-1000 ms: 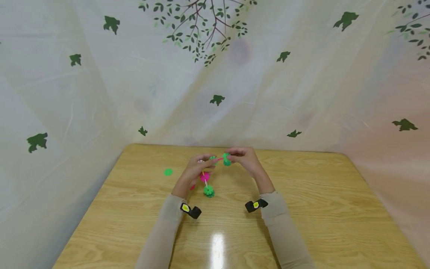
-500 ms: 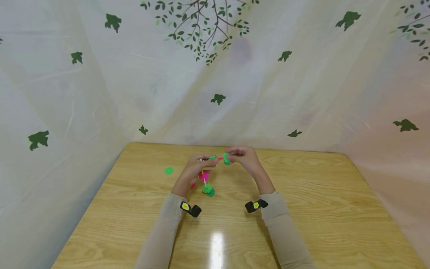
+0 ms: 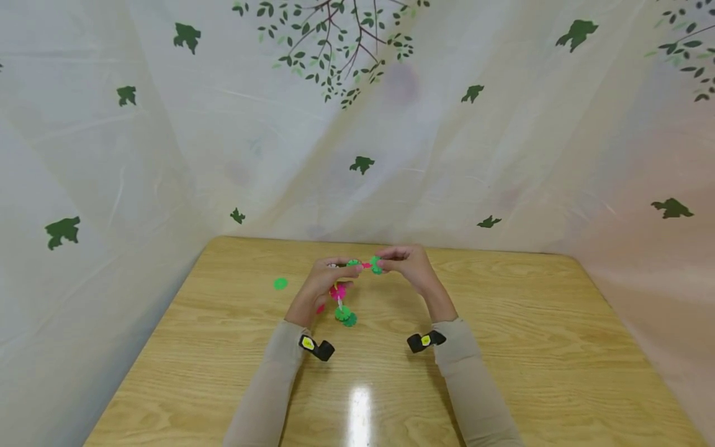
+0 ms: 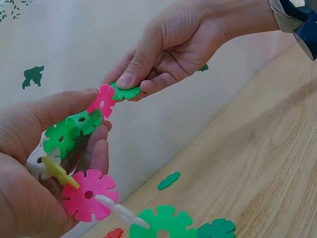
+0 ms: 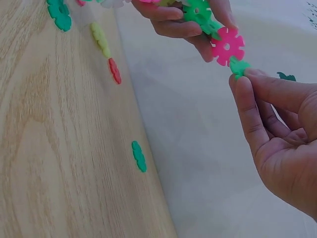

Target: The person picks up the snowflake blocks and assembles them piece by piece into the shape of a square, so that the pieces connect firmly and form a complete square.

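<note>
My left hand (image 3: pixel 324 280) holds a chain of interlocked notched plastic discs, its thumb and fingers pinching near the upper end at a pink disc (image 4: pixel 103 100). Green discs (image 4: pixel 62 136), a white one (image 4: pixel 37 163) and a yellow one (image 4: pixel 60 172) follow across the palm. Below the hand hang another pink disc (image 4: pixel 90 195), a white disc (image 4: pixel 121 210) and a larger green disc (image 4: pixel 163 224). My right hand (image 3: pixel 412 268) pinches a small green disc (image 5: pixel 238 67) between thumb and fingertips. That disc's edge meets the upper pink disc; how deep the notches engage is unclear.
On the wooden table (image 3: pixel 530 347) lie a loose green disc (image 3: pixel 280 284), a darker green disc (image 3: pixel 350 320) and a red disc (image 5: pixel 114 71). A yellow disc (image 5: pixel 100 39) lies beside the red one. A printed cloth (image 3: pixel 424 205) hangs behind the far edge.
The hanging end of the chain has shifted slightly left, showing more of the dark green disc behind it. The green disc in my right hand has tilted a little. Both hands stay nearly in place.
</note>
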`<state>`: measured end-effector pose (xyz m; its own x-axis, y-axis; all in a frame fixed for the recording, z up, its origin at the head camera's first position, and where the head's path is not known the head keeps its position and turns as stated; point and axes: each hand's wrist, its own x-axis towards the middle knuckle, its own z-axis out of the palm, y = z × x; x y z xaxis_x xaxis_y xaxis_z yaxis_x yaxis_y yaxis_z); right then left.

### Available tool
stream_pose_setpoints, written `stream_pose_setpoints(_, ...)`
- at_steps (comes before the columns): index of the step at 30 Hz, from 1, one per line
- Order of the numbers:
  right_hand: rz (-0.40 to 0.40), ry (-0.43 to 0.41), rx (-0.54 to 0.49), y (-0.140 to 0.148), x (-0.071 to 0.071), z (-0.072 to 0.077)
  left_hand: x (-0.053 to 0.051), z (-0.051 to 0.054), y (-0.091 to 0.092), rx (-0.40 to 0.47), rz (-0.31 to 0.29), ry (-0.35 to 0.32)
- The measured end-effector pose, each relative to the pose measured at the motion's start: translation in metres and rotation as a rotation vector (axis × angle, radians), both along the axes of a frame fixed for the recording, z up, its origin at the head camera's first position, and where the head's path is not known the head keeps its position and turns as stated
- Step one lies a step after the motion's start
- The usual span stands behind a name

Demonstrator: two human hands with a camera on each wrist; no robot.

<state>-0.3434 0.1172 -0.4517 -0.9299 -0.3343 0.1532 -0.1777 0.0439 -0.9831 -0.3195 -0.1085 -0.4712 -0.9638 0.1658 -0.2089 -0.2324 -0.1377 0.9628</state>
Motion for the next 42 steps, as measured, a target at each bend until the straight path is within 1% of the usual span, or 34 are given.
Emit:
stream_pose_setpoints(7,0.02,0.016,-0.029,0.0,-0.001,-0.001,-0.001,0.0,0.0,0.016,0.005,0.007)
stream_pose_setpoints(14,0.013,0.033,-0.064,-0.002,-0.001,-0.003,0.0,0.0,0.002,0.029,0.008,0.02)
stream_pose_setpoints(23,0.004,0.036,-0.067,-0.005,0.0,-0.003,0.002,0.001,0.003,0.037,0.018,0.029)
stream_pose_setpoints(29,0.001,0.022,-0.049,-0.003,0.0,-0.002,0.002,0.003,0.003,-0.006,-0.017,0.047)
stream_pose_setpoints(36,0.006,0.01,-0.022,-0.004,-0.001,0.001,0.0,0.005,-0.002,-0.048,-0.097,0.047)
stream_pose_setpoints(42,0.017,-0.021,0.005,-0.006,-0.002,0.003,0.0,0.004,-0.007,-0.066,-0.15,0.079)
